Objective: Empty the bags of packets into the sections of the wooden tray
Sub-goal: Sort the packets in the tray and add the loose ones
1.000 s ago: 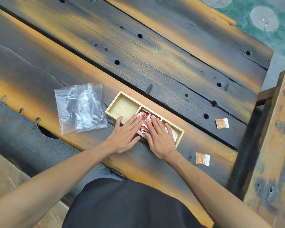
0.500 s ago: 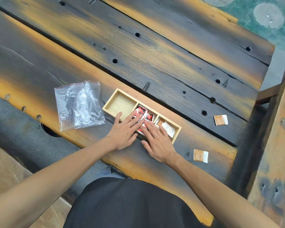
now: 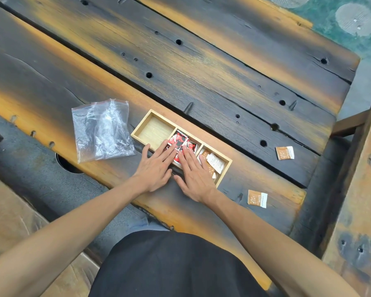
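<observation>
A light wooden tray [image 3: 229, 161] with three sections lies on the dark plank table. Its left section is bare, the middle one holds red packets [image 3: 181, 139], and the right one holds orange-and-white packets [image 3: 215, 162]. My left hand [image 3: 156, 166] and my right hand [image 3: 194, 174] lie flat side by side on the tray's near edge, fingers spread, fingertips pressing on the red packets. Neither hand holds anything. Clear zip bags [image 3: 102, 129], flat and crumpled, lie left of the tray.
Two loose orange packets lie on the table: one [image 3: 257, 198] right of my right wrist, another [image 3: 284, 152] farther back right. A round hole [image 3: 68, 165] opens near the table's front edge. A wooden bench [image 3: 362, 211] stands at the right.
Both hands have slid back a little toward me, uncovering more of the red packets and the right section. The camera view has shifted slightly.
</observation>
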The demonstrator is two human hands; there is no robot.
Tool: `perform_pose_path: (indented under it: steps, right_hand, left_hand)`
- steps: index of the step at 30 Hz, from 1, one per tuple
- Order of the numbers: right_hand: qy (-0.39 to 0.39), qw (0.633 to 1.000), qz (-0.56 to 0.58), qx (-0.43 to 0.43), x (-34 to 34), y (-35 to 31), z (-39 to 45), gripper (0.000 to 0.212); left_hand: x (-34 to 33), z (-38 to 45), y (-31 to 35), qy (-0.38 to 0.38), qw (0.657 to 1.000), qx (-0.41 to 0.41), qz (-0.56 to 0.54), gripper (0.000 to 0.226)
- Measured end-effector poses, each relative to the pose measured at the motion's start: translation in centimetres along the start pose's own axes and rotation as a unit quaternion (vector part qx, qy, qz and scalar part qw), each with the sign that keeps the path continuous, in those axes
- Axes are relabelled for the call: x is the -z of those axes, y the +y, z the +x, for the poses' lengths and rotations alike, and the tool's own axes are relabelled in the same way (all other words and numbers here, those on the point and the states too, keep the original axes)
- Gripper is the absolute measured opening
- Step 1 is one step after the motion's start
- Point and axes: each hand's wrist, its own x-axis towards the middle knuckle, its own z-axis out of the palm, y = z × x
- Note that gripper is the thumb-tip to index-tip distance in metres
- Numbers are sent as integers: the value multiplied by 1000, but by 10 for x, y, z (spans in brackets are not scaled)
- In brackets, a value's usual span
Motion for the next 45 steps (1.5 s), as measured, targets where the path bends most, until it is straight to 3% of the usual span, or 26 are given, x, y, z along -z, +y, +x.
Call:
perform_pose_path:
  steps: [11,17,21,30,36,40,45]
  right_hand:
    - [-13,999,-53,-8,8,7,-16,65]
    - [43,998,-29,-30,16,22,-29,62]
    - [75,993,-7,-91,23,55,-49,61]
    - [91,971,3,-221,38,146,-114,63]
    - [88,955,54,-280,38,205,-154,64]
    - [58,958,88,-266,21,227,-178,68]
    - [20,966,160,-200,-4,220,-193,73]
  left_hand:
    - [4,4,2,-35,999,-22,19,68]
    - [11,6,2,8,999,-32,2,68]
    - [16,19,15,22,998,-54,-2,70]
    - [35,77,93,55,989,-139,4,71]
    - [45,124,159,27,982,-186,17,72]
    - [53,162,204,0,981,-192,20,71]
    - [51,216,253,-39,981,-175,-77,68]
